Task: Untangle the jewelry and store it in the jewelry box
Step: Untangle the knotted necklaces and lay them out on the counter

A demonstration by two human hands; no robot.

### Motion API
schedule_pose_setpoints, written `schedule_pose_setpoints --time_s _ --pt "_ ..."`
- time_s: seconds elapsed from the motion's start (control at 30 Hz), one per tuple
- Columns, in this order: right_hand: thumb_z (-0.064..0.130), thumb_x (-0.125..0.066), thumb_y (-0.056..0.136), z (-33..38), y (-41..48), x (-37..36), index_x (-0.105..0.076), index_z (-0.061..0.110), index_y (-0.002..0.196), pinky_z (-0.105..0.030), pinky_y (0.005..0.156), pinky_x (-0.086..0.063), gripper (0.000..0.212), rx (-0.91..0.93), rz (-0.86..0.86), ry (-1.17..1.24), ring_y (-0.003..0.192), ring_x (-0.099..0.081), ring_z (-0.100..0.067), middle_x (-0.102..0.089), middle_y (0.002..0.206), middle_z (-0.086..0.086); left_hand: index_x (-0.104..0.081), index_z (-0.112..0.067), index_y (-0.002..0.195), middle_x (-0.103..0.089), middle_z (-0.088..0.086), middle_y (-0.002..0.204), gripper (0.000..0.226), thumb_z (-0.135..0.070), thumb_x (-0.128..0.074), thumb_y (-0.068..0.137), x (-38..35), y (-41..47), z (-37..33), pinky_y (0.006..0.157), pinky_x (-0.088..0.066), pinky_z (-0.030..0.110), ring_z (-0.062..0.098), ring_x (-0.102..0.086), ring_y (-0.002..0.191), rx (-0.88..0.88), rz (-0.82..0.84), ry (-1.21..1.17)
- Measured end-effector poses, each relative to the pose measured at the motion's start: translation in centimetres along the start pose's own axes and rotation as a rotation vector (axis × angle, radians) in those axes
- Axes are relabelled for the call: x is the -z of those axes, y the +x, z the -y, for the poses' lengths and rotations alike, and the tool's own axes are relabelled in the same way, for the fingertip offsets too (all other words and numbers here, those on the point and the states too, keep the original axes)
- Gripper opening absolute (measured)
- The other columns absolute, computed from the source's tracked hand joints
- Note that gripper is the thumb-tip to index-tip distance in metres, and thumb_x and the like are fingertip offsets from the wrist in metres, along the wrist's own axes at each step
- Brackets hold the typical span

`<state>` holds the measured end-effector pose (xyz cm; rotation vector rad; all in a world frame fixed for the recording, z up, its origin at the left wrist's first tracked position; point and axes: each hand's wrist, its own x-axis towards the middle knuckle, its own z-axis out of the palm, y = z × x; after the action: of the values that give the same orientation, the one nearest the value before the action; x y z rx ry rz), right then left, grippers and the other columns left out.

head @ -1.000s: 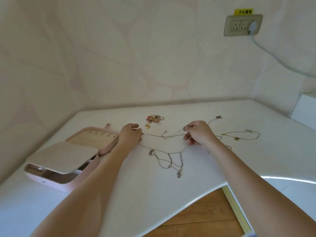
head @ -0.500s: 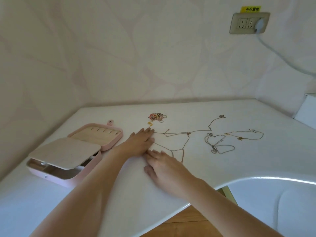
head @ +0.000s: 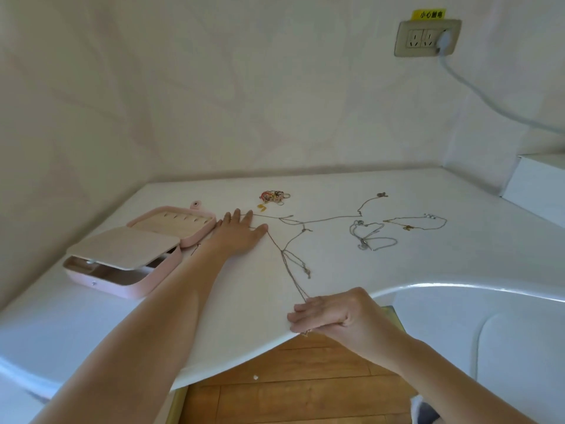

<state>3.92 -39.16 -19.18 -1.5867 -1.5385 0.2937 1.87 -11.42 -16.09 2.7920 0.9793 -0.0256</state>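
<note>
Thin tangled necklace chains (head: pixel 293 240) lie spread over the white desk (head: pixel 458 264). My left hand (head: pixel 240 232) lies flat with straight fingers, pressing one chain end down beside the pink jewelry box (head: pixel 128 255), whose lid and inner tray are swung open. My right hand (head: pixel 330 313) sits at the desk's near edge with its fingers on the end of a chain pulled taut toward me; a small pendant peeks out under the fingers. A silver necklace (head: pixel 371 235) and a gold one (head: pixel 412 223) lie apart to the right.
A small heap of coloured rings and earrings (head: pixel 273 198) lies behind the chains. A wall socket (head: pixel 428 38) with a plugged cable (head: pixel 489 99) is at the upper right. A white box (head: pixel 538 185) stands at the far right. Wooden floor (head: pixel 290 387) shows below the desk edge.
My right hand has dragged a chain end from the middle of the desk back to the near edge, stretching it. My left hand has flattened and stayed by the box.
</note>
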Motion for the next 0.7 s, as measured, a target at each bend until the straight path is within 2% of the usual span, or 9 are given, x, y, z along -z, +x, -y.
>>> schedule_pose_setpoints --time_s 0.07,0.13,0.23,0.3,0.37,0.43,0.53,0.6,0.7 --pt "0.004 -0.069 0.082 0.5 -0.2 0.6 -0.076 0.013 0.092 -0.018 0.093 -0.049 0.015 -0.068 -0.049 0.075 0.097 -0.068 -0.004 -0.074 0.097 0.01 -0.003 -0.023 0.152 0.004 0.01 0.159 0.067 -0.057 -0.018 0.096 0.0 0.0 -0.2 0.116 0.0 0.042 0.03 0.003 0.146 0.031 0.012 0.01" --pt "0.002 -0.067 0.083 1.0 -0.1 2.0 -0.077 0.017 0.085 -0.022 0.086 -0.053 0.019 -0.169 -0.07 0.213 0.085 -0.071 -0.011 -0.075 0.088 0.001 -0.002 -0.024 0.152 0.005 0.012 0.159 0.066 -0.057 -0.017 0.096 0.0 0.0 -0.5 0.116 0.0 0.044 0.033 0.004 0.145 0.052 0.032 0.047" --pt "0.018 -0.072 0.076 0.9 -0.2 5.3 -0.078 0.018 0.079 -0.025 0.068 -0.054 0.007 -0.23 -0.212 0.42 0.062 -0.063 -0.017 -0.07 0.071 -0.008 -0.001 -0.023 0.152 0.005 0.012 0.159 0.066 -0.055 -0.017 0.097 0.3 -0.3 -0.9 0.116 0.0 0.043 0.033 0.004 0.145 0.083 0.04 0.033" --pt "0.04 -0.081 0.065 0.0 -0.6 7.8 -0.078 0.015 0.082 -0.021 0.059 -0.05 0.031 -0.238 -0.319 0.539 0.055 -0.053 -0.014 -0.06 0.058 -0.003 0.0 -0.022 0.152 0.006 0.011 0.159 0.066 -0.054 -0.017 0.097 0.5 -0.4 -1.1 0.116 0.001 0.043 0.032 0.005 0.145 0.104 0.044 0.015" --pt "0.052 -0.085 0.053 -0.8 -1.3 10.0 -0.076 0.011 0.083 -0.015 0.046 -0.037 0.051 -0.271 -0.415 0.575 0.047 -0.038 -0.008 -0.045 0.052 0.003 0.001 -0.022 0.152 0.006 0.012 0.159 0.065 -0.053 -0.018 0.097 0.5 -0.3 -1.3 0.116 0.001 0.043 0.032 0.005 0.145 0.124 0.04 0.016" --pt "0.055 -0.086 0.051 -1.5 -2.1 12.3 -0.075 0.01 0.084 -0.015 0.041 -0.022 0.057 -0.301 -0.435 0.562 0.045 -0.027 -0.007 -0.034 0.05 0.004 0.001 -0.022 0.152 0.006 0.013 0.158 0.065 -0.053 -0.018 0.097 0.4 0.1 -1.4 0.116 0.001 0.043 0.032 0.005 0.145 0.145 0.037 0.019" --pt "0.062 -0.082 0.052 -1.6 -3.2 14.6 -0.075 0.01 0.088 -0.016 0.041 -0.02 0.064 -0.346 -0.399 0.435 0.045 -0.021 -0.009 -0.028 0.049 0.002 0.001 -0.021 0.152 0.006 0.014 0.158 0.066 -0.053 -0.018 0.097 0.3 0.7 -1.5 0.115 0.0 0.044 0.034 0.005 0.145 0.179 0.039 0.03" --pt "0.062 -0.076 0.059 -1.2 -3.5 15.8 -0.074 0.011 0.088 -0.014 0.042 -0.023 0.059 -0.38 -0.372 0.336 0.046 -0.018 -0.012 -0.027 0.047 0.001 0.001 -0.022 0.152 0.006 0.013 0.158 0.066 -0.053 -0.018 0.097 0.4 1.0 -1.7 0.115 -0.001 0.046 0.034 0.005 0.145 0.198 0.04 0.019" --pt "0.036 -0.06 0.084 0.1 -3.0 17.3 -0.073 0.011 0.086 -0.011 0.046 -0.03 0.028 -0.402 -0.356 0.276 0.046 -0.017 -0.014 -0.028 0.044 0.001 -0.001 -0.022 0.152 0.005 0.013 0.158 0.065 -0.051 -0.018 0.097 0.3 1.1 -2.1 0.115 -0.001 0.046 0.035 0.004 0.145 0.22 0.048 -0.001"
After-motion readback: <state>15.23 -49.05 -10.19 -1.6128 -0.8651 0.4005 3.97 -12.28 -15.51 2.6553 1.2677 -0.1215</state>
